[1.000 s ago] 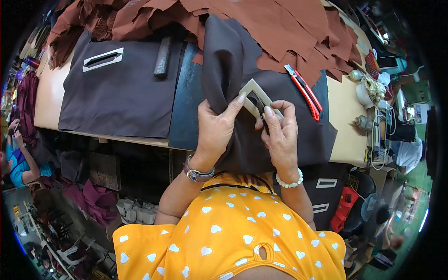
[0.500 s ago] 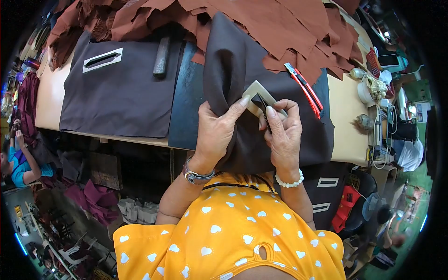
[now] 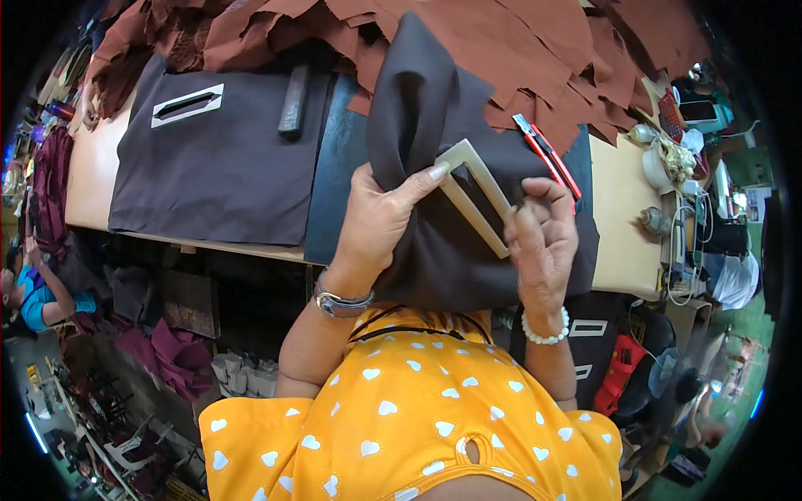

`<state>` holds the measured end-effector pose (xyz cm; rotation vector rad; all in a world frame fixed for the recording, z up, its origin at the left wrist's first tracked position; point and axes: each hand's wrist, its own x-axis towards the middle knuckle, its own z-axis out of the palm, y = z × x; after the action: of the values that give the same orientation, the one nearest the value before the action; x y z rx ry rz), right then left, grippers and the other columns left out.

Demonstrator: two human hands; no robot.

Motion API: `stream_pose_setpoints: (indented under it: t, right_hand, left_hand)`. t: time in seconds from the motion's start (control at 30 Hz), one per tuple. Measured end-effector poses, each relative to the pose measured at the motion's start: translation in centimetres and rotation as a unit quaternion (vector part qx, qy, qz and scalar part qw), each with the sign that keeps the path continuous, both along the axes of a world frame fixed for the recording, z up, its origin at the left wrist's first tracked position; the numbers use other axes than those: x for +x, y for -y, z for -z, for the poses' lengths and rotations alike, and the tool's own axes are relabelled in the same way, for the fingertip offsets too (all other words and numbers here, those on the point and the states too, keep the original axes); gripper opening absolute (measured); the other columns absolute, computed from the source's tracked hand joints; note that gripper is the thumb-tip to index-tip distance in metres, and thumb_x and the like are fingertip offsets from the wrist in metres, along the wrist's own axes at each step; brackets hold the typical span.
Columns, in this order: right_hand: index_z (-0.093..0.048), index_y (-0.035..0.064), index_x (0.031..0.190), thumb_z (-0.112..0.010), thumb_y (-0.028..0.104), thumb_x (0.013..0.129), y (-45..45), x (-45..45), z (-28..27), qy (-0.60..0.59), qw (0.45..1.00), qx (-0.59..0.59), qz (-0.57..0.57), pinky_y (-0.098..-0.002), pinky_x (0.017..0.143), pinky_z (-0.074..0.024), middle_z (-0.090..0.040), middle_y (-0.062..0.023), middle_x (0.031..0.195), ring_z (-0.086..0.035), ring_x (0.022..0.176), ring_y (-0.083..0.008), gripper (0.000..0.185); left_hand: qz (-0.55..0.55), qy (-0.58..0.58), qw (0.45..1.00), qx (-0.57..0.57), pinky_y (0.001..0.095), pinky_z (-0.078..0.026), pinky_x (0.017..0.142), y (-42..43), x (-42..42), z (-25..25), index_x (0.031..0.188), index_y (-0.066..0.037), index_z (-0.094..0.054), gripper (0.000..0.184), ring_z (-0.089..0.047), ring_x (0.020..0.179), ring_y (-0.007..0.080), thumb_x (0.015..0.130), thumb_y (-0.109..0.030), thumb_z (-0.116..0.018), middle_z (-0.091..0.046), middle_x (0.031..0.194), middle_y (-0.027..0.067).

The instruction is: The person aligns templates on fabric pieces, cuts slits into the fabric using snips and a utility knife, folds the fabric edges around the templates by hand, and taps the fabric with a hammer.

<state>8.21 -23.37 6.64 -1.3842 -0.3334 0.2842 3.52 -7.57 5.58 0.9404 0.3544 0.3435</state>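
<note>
Beneath dark sheets (image 3: 451, 280), tan table (image 3: 622, 217); cluttered room (image 3: 109, 401)

a workshop (leather or cloth, hard to tell); ragged brown pieces (image 3: 518, 50) heap the tabletop (image 3: 622, 234); a red cutter (image 3: 550, 161) lies by a dark sheet (image 3: 459, 275)

We could pass over the dark mat (image 3: 341, 142) left of the raised fold (image 3: 409, 92); the red cutter (image 3: 553, 157) obstructs us far right.

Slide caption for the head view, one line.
Left hand grips a beige rectangular frame against dark material, right hand at its edge, red utility knife lying beyond.
</note>
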Motion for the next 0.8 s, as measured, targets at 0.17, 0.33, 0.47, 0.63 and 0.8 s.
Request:
stream_pose_setpoints:
  t: [0.17, 0.33, 0.47, 0.63, 0.8]
  right_hand:
    - [-0.059, 0.0073, 0.111, -0.07, 0.001, 0.057, 0.5, 2.6, -1.9, 0.521, 0.805, -0.274, -0.07, -0.0252, 0.05, -0.0431, -0.051, -0.0015, 0.065, -0.052, 0.054, -0.0123, 0.055]
    - [-0.062, 0.0102, 0.106, -0.064, 0.011, 0.064, 0.4, 4.2, -3.3, 0.68, 0.643, -0.328, -0.132, -0.0245, 0.047, -0.0411, -0.054, 0.0007, 0.074, -0.048, 0.05, -0.012, 0.042]
    - [-0.06, 0.0072, 0.096, -0.063, 0.01, 0.065, -0.5, 4.7, -3.3, 0.682, 0.665, -0.276, -0.133, -0.0248, 0.049, -0.0436, -0.055, -0.0017, 0.081, -0.053, 0.055, -0.0125, 0.032]
    - [-0.055, 0.0043, 0.084, -0.065, 0.005, 0.062, -1.3, 5.1, -4.2, 0.617, 0.715, -0.281, -0.169, -0.0274, 0.054, -0.0472, -0.056, -0.004, 0.086, -0.06, 0.065, -0.0172, 0.024]
    - [-0.056, 0.0031, 0.082, -0.067, 0.002, 0.066, -2.0, 5.8, -3.4, 0.486, 0.806, -0.27, -0.204, -0.0355, 0.053, -0.0434, -0.057, -0.011, 0.076, -0.057, 0.064, -0.0296, 0.02]
  left_hand:
    - [0.017, -0.054, 0.998, 0.028, 0.0237, -0.05, 0.075, -0.1, -0.4, -1.0, 0.094, 0.005, -0.061, 0.018, -0.061, 0.082, 0.0121, 0.081, -0.006, -0.066, -0.065, 0.092, 0.0085]
    - [0.107, 0.019, 0.993, 0.039, 0.024, -0.05, 0.076, -0.7, -0.8, -1.6, 0.099, 0.005, -0.061, 0.021, -0.061, 0.083, 0.0117, 0.081, -0.005, -0.064, -0.065, 0.096, 0.0083]
    - [0.124, 0.009, 0.991, 0.041, 0.0245, -0.05, 0.076, -0.6, -0.8, -1.3, 0.1, 0.006, -0.06, 0.022, -0.061, 0.083, 0.0116, 0.081, -0.004, -0.064, -0.064, 0.097, 0.0086]
    - [0.103, -0.058, 0.992, 0.034, 0.0248, -0.05, 0.076, -0.4, -1.2, -1.9, 0.1, 0.005, -0.06, 0.022, -0.061, 0.083, 0.0111, 0.081, -0.004, -0.065, -0.065, 0.096, 0.0085]
    - [0.161, -0.025, 0.986, -0.031, 0.0248, -0.05, 0.077, -0.8, -0.8, -0.5, 0.102, 0.004, -0.06, 0.025, -0.062, 0.084, 0.0114, 0.08, -0.004, -0.066, -0.065, 0.095, 0.0084]
